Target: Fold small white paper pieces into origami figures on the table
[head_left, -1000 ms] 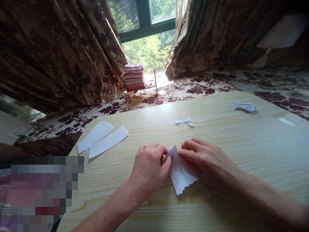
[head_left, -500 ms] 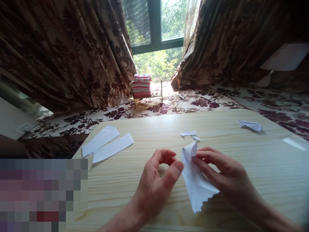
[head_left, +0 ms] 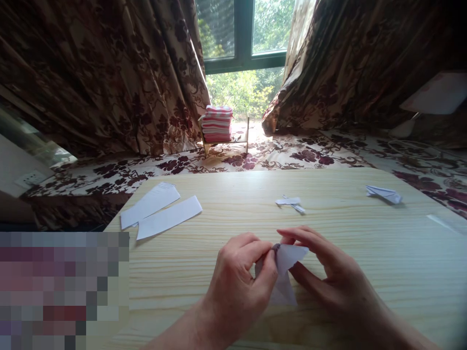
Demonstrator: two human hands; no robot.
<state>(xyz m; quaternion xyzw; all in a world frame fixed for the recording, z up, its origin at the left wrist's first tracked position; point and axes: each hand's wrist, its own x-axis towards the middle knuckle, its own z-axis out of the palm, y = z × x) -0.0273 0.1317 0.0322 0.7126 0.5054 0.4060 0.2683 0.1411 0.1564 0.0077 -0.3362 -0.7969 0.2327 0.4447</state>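
My left hand [head_left: 246, 274] pinches a partly folded piece of white paper [head_left: 286, 282] between thumb and index finger, near a dark spot at its top. A pointed flap of the paper sticks out to the right. Curved around that flap, my right hand [head_left: 328, 272] has its fingers apart, fingertips by the top of the paper and thumb by the flap's lower edge. Whether those fingertips touch the paper I cannot tell. Beyond the hands lies a small crossed piece of folded paper [head_left: 290, 201].
Flat white paper strips [head_left: 170, 217] lie at the left of the light wooden table [head_left: 233, 187]. A folded paper shape [head_left: 384, 194] sits at the far right. Behind the table, striped cloths [head_left: 217, 124] are stacked on a small stand; a lamp [head_left: 436, 92] stands at the right.
My left hand has closed on the paper's top. My right fingers have let go of their pinch and spread. The paper has tilted, with its flap now pointing right.
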